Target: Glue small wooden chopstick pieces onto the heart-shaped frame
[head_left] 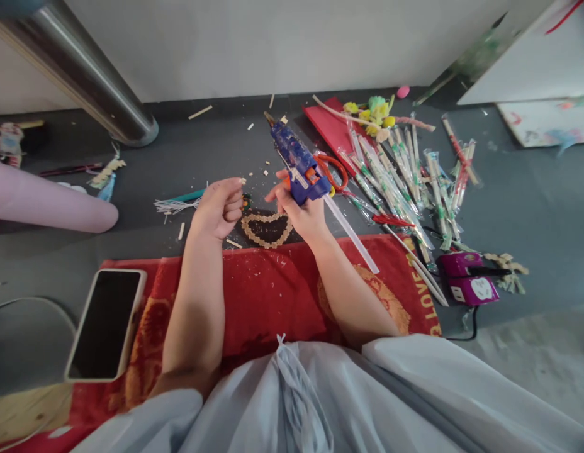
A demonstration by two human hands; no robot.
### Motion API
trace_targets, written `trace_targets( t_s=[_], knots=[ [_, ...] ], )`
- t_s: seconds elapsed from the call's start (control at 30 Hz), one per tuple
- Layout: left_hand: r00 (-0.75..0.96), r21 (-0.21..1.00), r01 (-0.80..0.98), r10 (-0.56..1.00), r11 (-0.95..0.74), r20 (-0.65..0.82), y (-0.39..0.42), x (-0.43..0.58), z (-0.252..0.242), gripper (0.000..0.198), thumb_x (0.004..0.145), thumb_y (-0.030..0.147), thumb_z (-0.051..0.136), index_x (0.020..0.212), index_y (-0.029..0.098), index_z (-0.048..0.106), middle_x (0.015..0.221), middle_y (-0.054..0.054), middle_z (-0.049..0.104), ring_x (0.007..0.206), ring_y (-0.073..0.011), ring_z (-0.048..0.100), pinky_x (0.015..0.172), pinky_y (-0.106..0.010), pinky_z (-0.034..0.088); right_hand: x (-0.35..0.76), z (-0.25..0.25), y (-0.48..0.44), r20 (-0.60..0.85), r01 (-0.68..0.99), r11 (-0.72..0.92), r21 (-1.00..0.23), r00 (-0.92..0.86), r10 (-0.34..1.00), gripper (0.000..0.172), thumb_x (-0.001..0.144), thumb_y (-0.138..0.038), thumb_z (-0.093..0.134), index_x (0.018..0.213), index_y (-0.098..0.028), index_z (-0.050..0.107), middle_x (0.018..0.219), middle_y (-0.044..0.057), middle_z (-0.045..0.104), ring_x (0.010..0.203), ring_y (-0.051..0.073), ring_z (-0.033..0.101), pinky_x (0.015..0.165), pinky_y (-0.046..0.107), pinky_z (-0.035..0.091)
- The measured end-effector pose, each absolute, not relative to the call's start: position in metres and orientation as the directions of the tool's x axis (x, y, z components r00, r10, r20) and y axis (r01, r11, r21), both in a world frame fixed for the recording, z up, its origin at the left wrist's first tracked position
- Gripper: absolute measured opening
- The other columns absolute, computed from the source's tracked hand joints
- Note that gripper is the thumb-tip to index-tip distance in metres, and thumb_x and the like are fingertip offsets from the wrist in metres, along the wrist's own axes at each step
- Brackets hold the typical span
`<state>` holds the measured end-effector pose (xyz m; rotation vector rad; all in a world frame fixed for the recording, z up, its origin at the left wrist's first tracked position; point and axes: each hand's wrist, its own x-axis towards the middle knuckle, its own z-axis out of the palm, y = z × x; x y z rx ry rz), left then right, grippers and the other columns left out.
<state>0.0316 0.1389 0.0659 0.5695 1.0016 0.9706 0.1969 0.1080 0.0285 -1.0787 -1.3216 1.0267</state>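
Note:
My right hand [304, 214] is wrapped round a blue hot glue gun [294, 151], its nozzle pointing away and up to the left. A clear glue stick [351, 233] sticks out of its back end. My left hand [221, 204] is closed, with a small pale piece of wood [243, 181] pinched between thumb and forefinger. Between and below the hands lies a heart-like outline of small tan pieces [266, 244] on the grey surface. Red-orange scissors [336, 171] rest just behind the glue gun.
Many wrapped chopsticks [391, 170] and a red sheet [323, 123] lie at right, near a purple box [466, 277]. A red towel [268, 289] covers the front edge, with a phone [103, 324] at left. A metal leg [91, 75] and a pink cylinder [51, 198] stand left.

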Motion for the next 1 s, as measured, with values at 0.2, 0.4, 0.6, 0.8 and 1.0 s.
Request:
trace_targets(
  t_s=[0.2,0.4,0.6,0.8,1.0],
  knots=[
    [0.173,0.558,-0.653,0.818,0.512,-0.549,0.146,0.022,0.073,0.032,0.095,0.025,0.058,0.066,0.017,0.049,0.045,0.013,0.022,0.031,-0.0003,0.018,0.029,-0.011,0.01,0.196,0.036,0.104,0.109,-0.194,0.086,-0.977,-0.114,0.987,0.05,0.079,-0.067,0.067,0.094,-0.022,0.053,0.069,-0.002,0.069,0.053,0.007,0.058,0.051,0.022,0.047],
    [0.201,0.47,-0.729,0.812,0.497,-0.547,0.148,0.016,0.07,0.032,0.096,0.027,0.061,0.067,0.016,0.052,0.044,0.013,0.023,0.032,0.0008,0.016,0.03,-0.011,0.008,0.2,0.041,0.1,0.019,-0.222,-0.041,-0.974,-0.262,0.965,0.047,0.078,-0.063,0.07,0.085,-0.019,0.056,0.056,-0.003,0.066,0.043,0.007,0.055,0.042,0.02,0.043],
    [0.217,0.436,-0.742,0.798,0.509,-0.562,0.147,0.016,0.071,0.036,0.1,0.022,0.052,0.064,0.015,0.051,0.043,0.012,0.025,0.03,0.0011,0.018,0.029,-0.011,0.008,0.199,0.041,0.097,-0.024,-0.214,-0.1,-0.972,-0.33,0.944,0.045,0.079,-0.06,0.072,0.077,-0.017,0.058,0.055,-0.003,0.064,0.042,0.005,0.054,0.041,0.018,0.043],
    [0.225,0.445,-0.73,0.797,0.519,-0.56,0.146,0.017,0.073,0.037,0.101,0.019,0.047,0.065,0.014,0.052,0.042,0.011,0.027,0.029,0.0013,0.021,0.028,-0.01,0.008,0.2,0.039,0.098,-0.029,-0.211,-0.103,-0.972,-0.327,0.944,0.045,0.078,-0.06,0.072,0.075,-0.018,0.058,0.055,-0.003,0.064,0.043,0.006,0.055,0.042,0.019,0.043],
    [0.22,0.462,-0.716,0.798,0.523,-0.561,0.145,0.017,0.074,0.036,0.1,0.018,0.049,0.064,0.014,0.052,0.042,0.011,0.028,0.029,0.0017,0.022,0.028,-0.01,0.009,0.201,0.037,0.097,-0.027,-0.186,-0.095,-0.978,-0.338,0.941,0.046,0.08,-0.062,0.07,0.073,-0.018,0.057,0.055,-0.003,0.063,0.043,0.006,0.053,0.043,0.018,0.044]
  ],
)
